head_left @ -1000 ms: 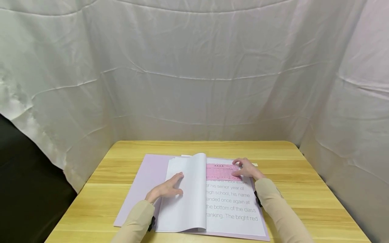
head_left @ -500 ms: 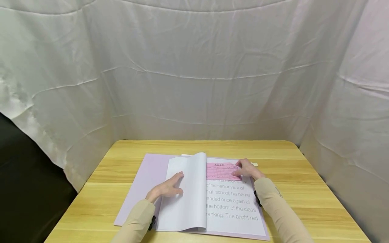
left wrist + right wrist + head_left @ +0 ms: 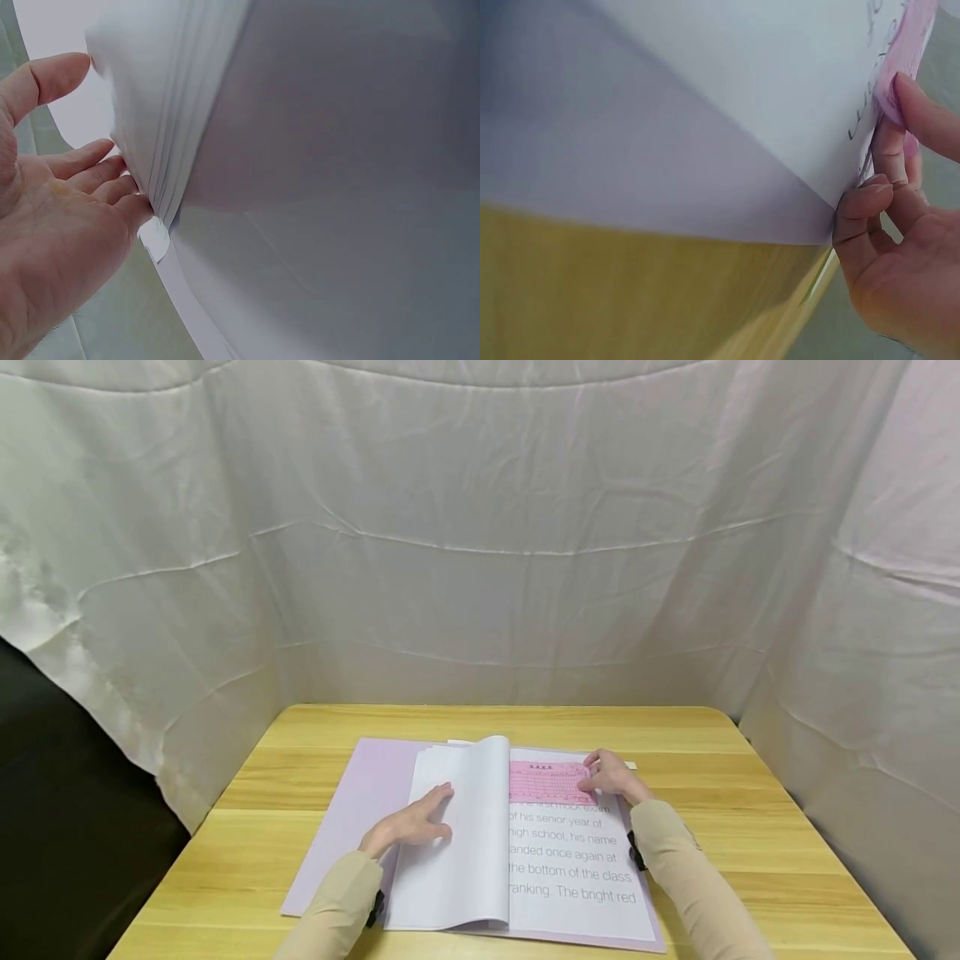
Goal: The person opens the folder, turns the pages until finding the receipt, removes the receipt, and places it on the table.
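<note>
A large open book has lilac covers, with its left cover [image 3: 337, 827] lying out on the table. White leaves [image 3: 457, 860] curl over toward the left. My left hand [image 3: 412, 822] rests on them with fingers spread; in the left wrist view its fingertips touch the page edges [image 3: 172, 112]. On the printed right page [image 3: 570, 877] lies a pink slip [image 3: 547, 782] with a printed grid, near the top. My right hand [image 3: 611, 774] pinches the slip's right edge between thumb and fingers. In the right wrist view the thumb [image 3: 930, 120] lies on the pink paper, whose far part is out of sight.
The book lies on a wood-grain table [image 3: 750, 827] near its front edge. A small pale tab [image 3: 630, 765] sticks out past the book's right edge, and another pale strip [image 3: 459, 742] shows at its top. Grey-white curtains [image 3: 495, 543] surround the table.
The pink slip's upper right part, bent half a second ago, now looks flatter. My right hand's fingers have shifted slightly toward the slip's right edge. The left hand stays in place.
</note>
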{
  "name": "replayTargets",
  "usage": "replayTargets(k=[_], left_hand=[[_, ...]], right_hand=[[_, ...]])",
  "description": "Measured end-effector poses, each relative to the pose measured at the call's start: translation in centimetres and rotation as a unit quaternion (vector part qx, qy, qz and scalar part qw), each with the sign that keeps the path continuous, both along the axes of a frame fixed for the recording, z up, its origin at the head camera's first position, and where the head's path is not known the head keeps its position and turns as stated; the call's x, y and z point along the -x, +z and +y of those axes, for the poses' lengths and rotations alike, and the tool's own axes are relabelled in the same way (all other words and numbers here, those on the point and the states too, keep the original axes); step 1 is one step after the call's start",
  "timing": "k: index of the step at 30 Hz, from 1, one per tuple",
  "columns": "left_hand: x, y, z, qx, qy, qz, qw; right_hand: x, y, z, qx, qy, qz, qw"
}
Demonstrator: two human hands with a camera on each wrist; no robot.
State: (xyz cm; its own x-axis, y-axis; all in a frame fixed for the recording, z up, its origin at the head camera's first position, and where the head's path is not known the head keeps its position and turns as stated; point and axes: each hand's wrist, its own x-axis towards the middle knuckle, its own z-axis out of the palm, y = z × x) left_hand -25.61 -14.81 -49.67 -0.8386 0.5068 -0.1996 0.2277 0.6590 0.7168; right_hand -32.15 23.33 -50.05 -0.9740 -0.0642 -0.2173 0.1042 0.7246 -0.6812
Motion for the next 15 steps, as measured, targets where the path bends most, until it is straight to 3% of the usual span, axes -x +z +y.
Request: replayTargets(k=[10,15], left_hand=[[-0.1,0.1,0.0,-0.008,0.002,-0.008,0.9999],[-0.2,0.2,-0.1,-0.009,0.003,-0.008,0.9999]], right_hand=[[-0.4,0.5,1.1,0.110,-0.030,-0.033,0.9929],[-0.8,0.6,1.7,0.199,-0.027,-0.047,0.9786]])
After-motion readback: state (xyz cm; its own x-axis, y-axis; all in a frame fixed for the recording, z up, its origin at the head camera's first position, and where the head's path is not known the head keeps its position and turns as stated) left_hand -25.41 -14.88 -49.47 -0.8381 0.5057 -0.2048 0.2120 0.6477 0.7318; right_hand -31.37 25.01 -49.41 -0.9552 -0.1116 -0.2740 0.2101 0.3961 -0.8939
